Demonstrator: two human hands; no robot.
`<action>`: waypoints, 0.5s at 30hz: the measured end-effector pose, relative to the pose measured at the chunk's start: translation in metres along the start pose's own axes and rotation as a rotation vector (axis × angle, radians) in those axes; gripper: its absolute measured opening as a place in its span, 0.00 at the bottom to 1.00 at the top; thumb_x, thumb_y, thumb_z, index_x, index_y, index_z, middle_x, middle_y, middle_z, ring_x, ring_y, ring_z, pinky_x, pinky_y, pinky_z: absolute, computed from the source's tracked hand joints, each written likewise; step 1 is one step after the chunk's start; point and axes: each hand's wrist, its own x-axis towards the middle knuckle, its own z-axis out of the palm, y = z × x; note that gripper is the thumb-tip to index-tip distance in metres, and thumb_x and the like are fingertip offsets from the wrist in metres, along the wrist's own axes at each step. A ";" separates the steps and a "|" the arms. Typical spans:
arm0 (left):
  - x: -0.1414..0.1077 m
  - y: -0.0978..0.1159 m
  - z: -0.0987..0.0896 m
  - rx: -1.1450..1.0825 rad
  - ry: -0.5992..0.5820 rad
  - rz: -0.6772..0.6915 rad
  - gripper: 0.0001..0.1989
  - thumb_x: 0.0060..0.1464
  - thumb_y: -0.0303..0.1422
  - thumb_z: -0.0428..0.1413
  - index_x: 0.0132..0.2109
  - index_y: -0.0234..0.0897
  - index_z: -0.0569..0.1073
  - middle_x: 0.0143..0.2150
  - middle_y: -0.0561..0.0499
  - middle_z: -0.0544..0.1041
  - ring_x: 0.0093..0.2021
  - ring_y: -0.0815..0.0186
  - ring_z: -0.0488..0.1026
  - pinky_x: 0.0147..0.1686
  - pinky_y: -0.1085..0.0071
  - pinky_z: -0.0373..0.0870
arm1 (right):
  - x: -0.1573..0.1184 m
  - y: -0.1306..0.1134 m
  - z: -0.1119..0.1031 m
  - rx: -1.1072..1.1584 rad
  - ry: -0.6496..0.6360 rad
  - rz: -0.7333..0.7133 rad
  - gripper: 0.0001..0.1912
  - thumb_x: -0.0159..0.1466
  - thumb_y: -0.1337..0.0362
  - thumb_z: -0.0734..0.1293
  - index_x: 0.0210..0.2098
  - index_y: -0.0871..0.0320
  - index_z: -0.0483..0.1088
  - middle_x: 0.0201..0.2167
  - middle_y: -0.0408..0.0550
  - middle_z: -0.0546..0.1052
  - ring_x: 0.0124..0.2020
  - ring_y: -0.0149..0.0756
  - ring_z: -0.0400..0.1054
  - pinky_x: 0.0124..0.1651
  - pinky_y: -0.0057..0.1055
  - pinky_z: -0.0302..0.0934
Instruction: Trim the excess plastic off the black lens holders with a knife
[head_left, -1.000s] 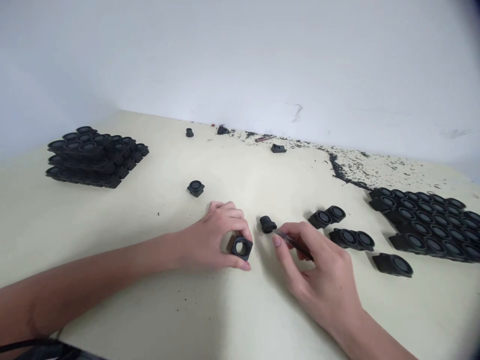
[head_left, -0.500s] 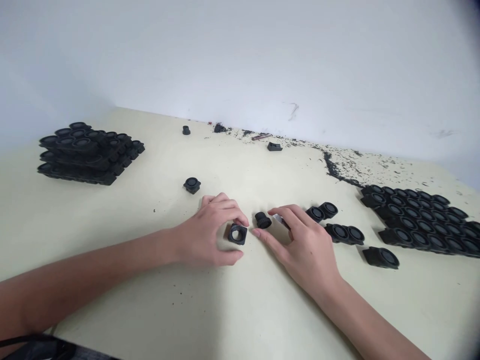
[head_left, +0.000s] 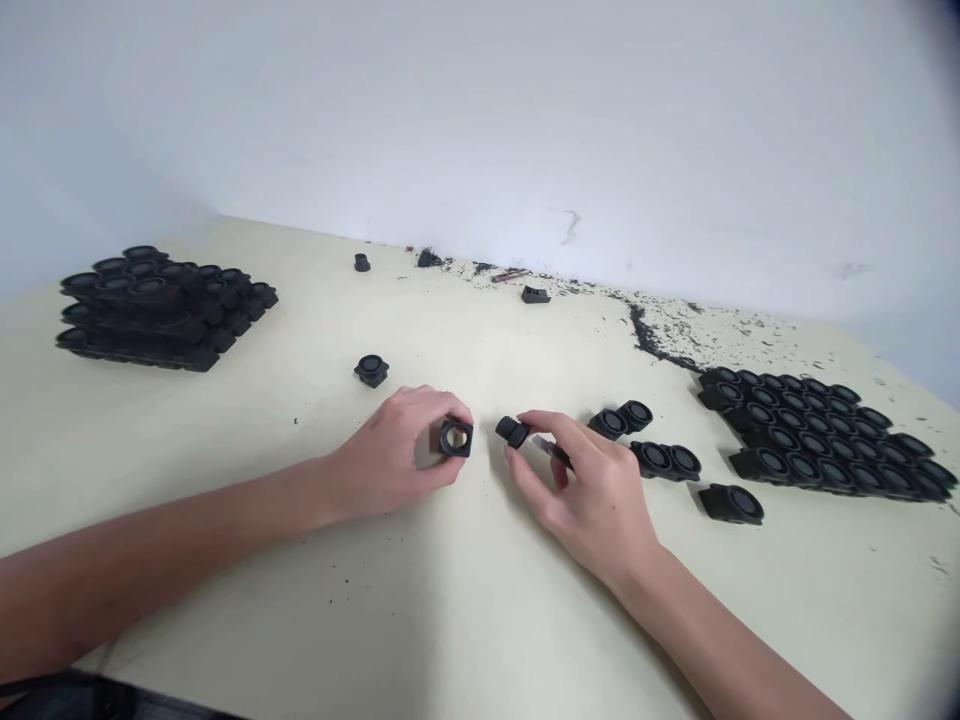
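Backdrop: plain pale wall (head_left: 480,120) w/ smudges, behind matte cream tabletop (head_left: 465,610).
L hand: left hand (head_left: 390,450), thumb + forefinger clamped on square black block w/ round through-hole (head_left: 444,447); other fingers mostly hidden behind.
R hand: right hand (head_left: 592,490), thumb + forefinger pinched on ribbed black cylinder w/ wider collar (head_left: 512,432), tilted, near block but apart. Material unclear, rubber or plastic.
Tool: slim silver-bladed tool w/ dark handle (head_left: 546,447) in same hand; most of handle hidden by palm.
L stack: tiered black round-topped parts (head_left: 150,310); lower ones hidden, no count poss.
R rows: packed black round-faced blocks (head_left: 810,430).
Rear: black shavings (head_left: 660,345), too small to sort.
Btm L: dark item (head_left: 90,695), cut off, unidentifiable.
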 end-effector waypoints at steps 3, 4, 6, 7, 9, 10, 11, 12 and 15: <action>0.000 -0.002 0.001 -0.020 0.020 0.016 0.10 0.54 0.28 0.58 0.45 0.39 0.72 0.41 0.56 0.75 0.43 0.71 0.70 0.46 0.70 0.65 | -0.001 -0.007 -0.005 0.112 -0.005 -0.078 0.15 0.62 0.65 0.69 0.49 0.57 0.70 0.28 0.39 0.72 0.22 0.19 0.62 0.29 0.18 0.60; 0.000 -0.002 0.000 -0.023 0.017 0.026 0.10 0.54 0.28 0.59 0.45 0.39 0.73 0.41 0.56 0.75 0.43 0.70 0.69 0.45 0.70 0.65 | -0.001 -0.009 -0.006 0.141 -0.015 -0.090 0.16 0.62 0.66 0.69 0.49 0.58 0.70 0.28 0.38 0.71 0.22 0.18 0.62 0.28 0.16 0.60; 0.000 -0.002 0.000 -0.028 0.008 0.050 0.10 0.55 0.29 0.59 0.46 0.38 0.74 0.41 0.54 0.75 0.44 0.69 0.69 0.45 0.69 0.66 | -0.001 -0.013 -0.007 0.166 -0.026 -0.122 0.15 0.62 0.68 0.69 0.48 0.59 0.69 0.26 0.37 0.69 0.20 0.17 0.59 0.26 0.15 0.58; -0.001 -0.003 0.000 -0.029 0.000 0.060 0.10 0.55 0.29 0.59 0.46 0.39 0.75 0.40 0.53 0.75 0.44 0.69 0.68 0.45 0.69 0.66 | -0.001 -0.014 -0.008 0.168 -0.029 -0.145 0.14 0.62 0.68 0.69 0.47 0.59 0.69 0.26 0.37 0.69 0.20 0.16 0.58 0.25 0.15 0.57; -0.001 -0.003 0.000 -0.037 -0.023 0.077 0.11 0.55 0.29 0.60 0.47 0.39 0.76 0.40 0.53 0.74 0.44 0.68 0.68 0.45 0.68 0.66 | -0.001 -0.015 -0.008 0.168 -0.042 -0.188 0.13 0.63 0.69 0.68 0.47 0.59 0.69 0.29 0.38 0.71 0.21 0.16 0.58 0.25 0.16 0.56; -0.001 -0.004 0.000 -0.044 -0.038 0.082 0.12 0.55 0.28 0.60 0.47 0.39 0.76 0.40 0.52 0.74 0.44 0.68 0.68 0.46 0.68 0.66 | -0.001 -0.015 -0.008 0.173 -0.049 -0.202 0.13 0.63 0.69 0.67 0.48 0.59 0.68 0.32 0.39 0.73 0.22 0.16 0.60 0.25 0.16 0.56; -0.001 -0.004 -0.001 -0.052 -0.054 0.083 0.12 0.55 0.28 0.60 0.48 0.39 0.76 0.40 0.52 0.74 0.44 0.67 0.67 0.46 0.68 0.66 | -0.001 -0.014 -0.008 0.182 -0.059 -0.212 0.14 0.63 0.70 0.67 0.49 0.58 0.68 0.35 0.40 0.74 0.24 0.17 0.61 0.26 0.16 0.57; -0.002 -0.005 -0.001 -0.065 -0.068 0.082 0.13 0.55 0.28 0.61 0.48 0.38 0.77 0.40 0.52 0.73 0.44 0.67 0.67 0.46 0.68 0.66 | -0.001 -0.014 -0.007 0.193 -0.072 -0.221 0.14 0.64 0.70 0.67 0.49 0.58 0.67 0.38 0.41 0.75 0.25 0.17 0.62 0.27 0.16 0.58; -0.002 -0.006 -0.002 -0.122 -0.092 0.086 0.14 0.56 0.33 0.62 0.50 0.39 0.77 0.40 0.51 0.72 0.44 0.68 0.67 0.47 0.68 0.66 | -0.002 -0.012 -0.007 0.210 -0.097 -0.254 0.16 0.64 0.71 0.67 0.51 0.57 0.67 0.45 0.42 0.76 0.25 0.17 0.60 0.27 0.18 0.59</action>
